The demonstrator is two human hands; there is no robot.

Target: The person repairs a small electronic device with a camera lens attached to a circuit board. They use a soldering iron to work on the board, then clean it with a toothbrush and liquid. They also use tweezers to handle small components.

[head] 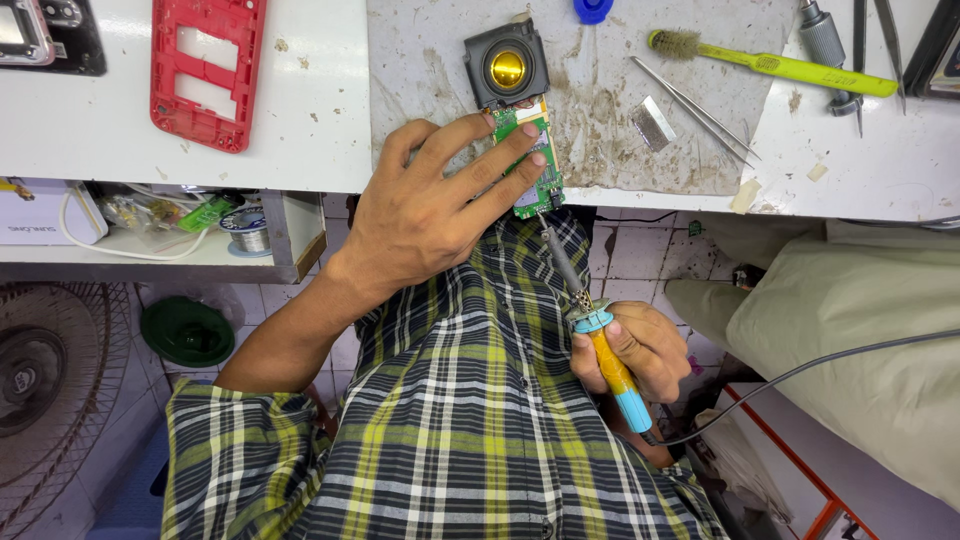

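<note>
Head view: your left hand (420, 215) is pinning the green circuit board (532, 160) flat while your right hand (640, 350) is gripping the soldering iron (600, 335); keep both steady.

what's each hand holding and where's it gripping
The right hand grips a soldering iron by its yellow and blue handle. The left hand presses fingertips onto a green circuit board, pinning it rather than grasping.

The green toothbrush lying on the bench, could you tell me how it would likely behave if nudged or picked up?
The green toothbrush looks slim and plastic, so probably light and fairly stiff. It lies flat partly on the stained mat, so it would likely slide rather than roll. Its worn bristles look dirty, perhaps shedding grit.
</note>
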